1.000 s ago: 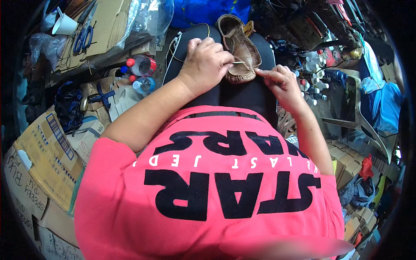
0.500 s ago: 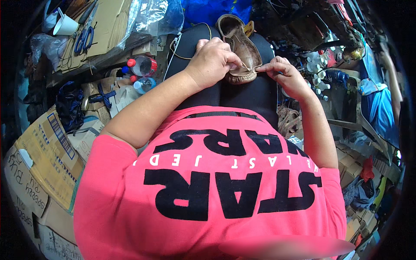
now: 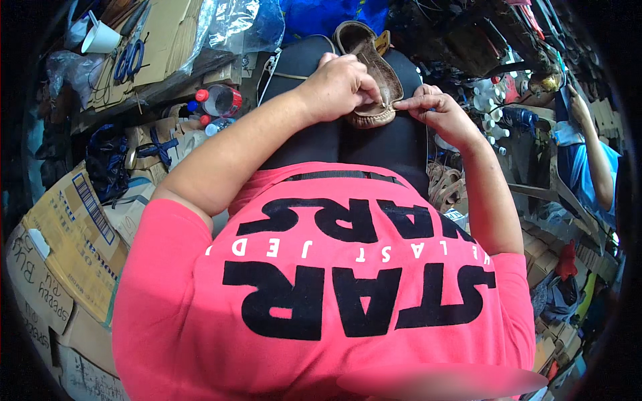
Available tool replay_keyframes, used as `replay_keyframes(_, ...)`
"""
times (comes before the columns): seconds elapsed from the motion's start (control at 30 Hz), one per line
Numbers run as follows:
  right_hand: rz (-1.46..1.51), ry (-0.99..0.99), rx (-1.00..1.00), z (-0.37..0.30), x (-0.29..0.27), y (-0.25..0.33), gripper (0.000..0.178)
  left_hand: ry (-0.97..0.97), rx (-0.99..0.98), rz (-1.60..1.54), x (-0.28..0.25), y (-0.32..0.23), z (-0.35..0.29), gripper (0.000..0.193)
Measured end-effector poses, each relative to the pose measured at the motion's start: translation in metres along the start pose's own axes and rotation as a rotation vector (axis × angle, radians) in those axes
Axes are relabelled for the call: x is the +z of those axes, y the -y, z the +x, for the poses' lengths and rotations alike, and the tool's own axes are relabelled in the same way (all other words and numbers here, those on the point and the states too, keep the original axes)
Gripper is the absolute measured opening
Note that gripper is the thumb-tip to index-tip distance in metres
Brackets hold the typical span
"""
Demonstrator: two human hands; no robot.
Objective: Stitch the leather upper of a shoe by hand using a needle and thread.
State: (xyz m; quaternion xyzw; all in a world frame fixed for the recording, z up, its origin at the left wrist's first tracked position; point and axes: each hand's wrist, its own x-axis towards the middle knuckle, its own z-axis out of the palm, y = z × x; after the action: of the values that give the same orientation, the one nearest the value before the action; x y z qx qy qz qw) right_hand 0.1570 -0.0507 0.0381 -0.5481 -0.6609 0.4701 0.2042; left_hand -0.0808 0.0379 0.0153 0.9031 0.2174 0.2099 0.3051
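A brown leather moccasin-style shoe [image 3: 372,120] lies across my dark-trousered thighs, its gathered, stitched toe toward me and its opening facing up. Over the left side of its toe end, my left hand [image 3: 340,85] is closed in a pinch on a thin, pale thread, though its fingertips partly hide what they grip. A cord [image 3: 289,77] runs across my left thigh up to that hand. At the right end of the toe seam, my right hand [image 3: 438,115] pinches the shoe's edge between forefinger and thumb, the other fingers curled.
To the left are blue-handled scissors [image 3: 129,60] on cardboard, a white cup [image 3: 101,37] and plastic bottles [image 3: 222,102]. White bottles [image 3: 491,110] cluster at the right. Farther right shows another person's arm [image 3: 600,167] beside blue cloth. Cardboard boxes [image 3: 73,234] stand lower left.
My left hand has shifted slightly right and down, closer to the toe seam. The cord on my left thigh has changed its loop. At far right, the other person's arm has moved.
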Motion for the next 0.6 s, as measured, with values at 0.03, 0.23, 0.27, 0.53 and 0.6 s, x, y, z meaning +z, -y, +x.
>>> replay_keyframes(0.03, 0.0, 0.004, -0.001, 0.002, -0.001, 0.001, 0.037, 0.084, 0.022, -0.037, -0.002, 0.002, 0.006, 0.009)
replay_keyframes(0.23, -0.089, -0.039, 0.007, -0.003, 0.003, 0.013, 0.034, 0.003, 0.222, 0.093, -0.015, -0.011, 0.005, 0.009)
replay_keyframes(0.27, -0.127, -0.08, -0.01, -0.006, 0.007, 0.015, 0.032, -0.029, 0.171, 0.101, -0.016, -0.015, -0.003, 0.009)
replay_keyframes(0.53, 0.093, -0.179, 0.127, -0.01, 0.021, 0.024, 0.03, -0.066, -0.238, 0.101, -0.013, -0.017, -0.024, 0.012)
replay_keyframes(0.6, 0.309, -0.167, 0.185, -0.007, 0.022, 0.024, 0.027, -0.05, -0.278, 0.111, -0.009, -0.019, -0.021, 0.013)
